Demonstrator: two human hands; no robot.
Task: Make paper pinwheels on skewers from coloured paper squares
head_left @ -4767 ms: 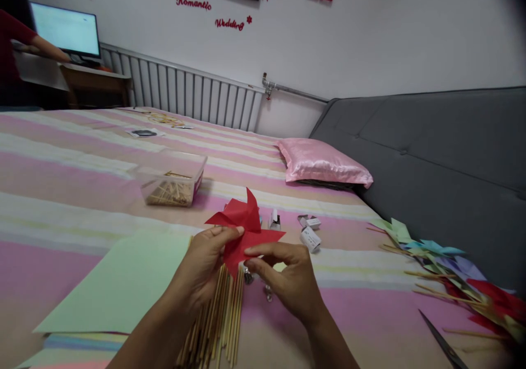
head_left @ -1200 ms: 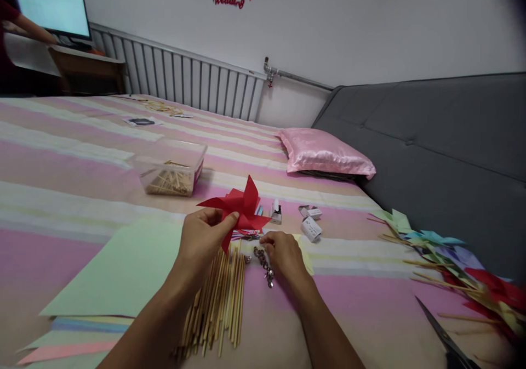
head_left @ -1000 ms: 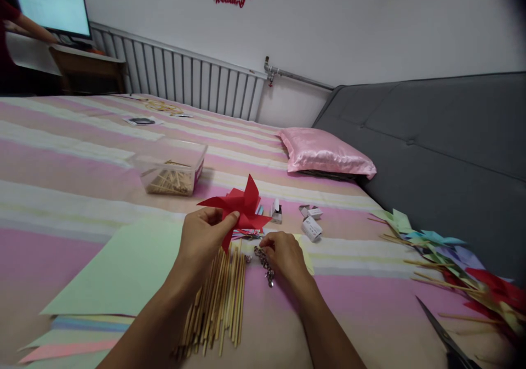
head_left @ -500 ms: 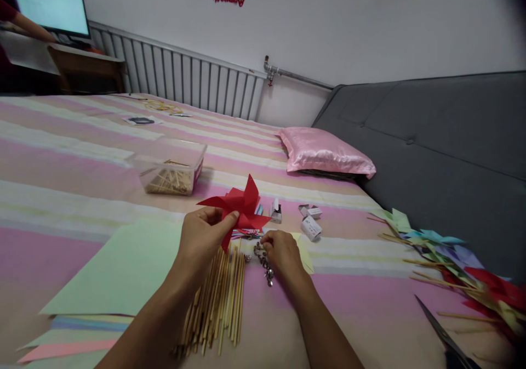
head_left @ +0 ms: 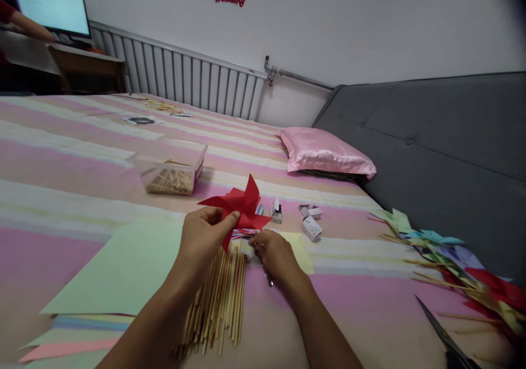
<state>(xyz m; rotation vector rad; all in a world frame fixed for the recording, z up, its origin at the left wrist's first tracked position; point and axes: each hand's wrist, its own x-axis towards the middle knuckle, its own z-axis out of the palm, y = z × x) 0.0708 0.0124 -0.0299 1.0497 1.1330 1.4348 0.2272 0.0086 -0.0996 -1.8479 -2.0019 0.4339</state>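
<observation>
My left hand (head_left: 205, 234) holds a folded red paper pinwheel (head_left: 242, 207), thumb pressed on its centre and fingers behind it. My right hand (head_left: 279, 254) is just right of and below the pinwheel, thumb and fingertips drawn together over a small pile of shiny dark metal pieces (head_left: 268, 277) on the bed. Whatever sits between those fingertips is too small to make out. Under my left hand lies a bundle of thin wooden sticks (head_left: 219, 297). Behind the pinwheel are thin coloured strips (head_left: 246, 233), partly covered. A pale yellow paper (head_left: 302, 254) lies beside my right hand.
Pale green paper sheets (head_left: 119, 270) are stacked at left. A clear plastic box (head_left: 193, 166) holds short sticks. Small white boxes (head_left: 311, 228) lie beyond my right hand. Scissors (head_left: 441, 333) and finished pinwheels (head_left: 447, 254) are at right, a pink pillow (head_left: 329, 152) behind.
My right hand has shifted slightly left over the metal pieces, covering more of them, its fingertips now closer to the pinwheel. My left hand and the pinwheel are almost still.
</observation>
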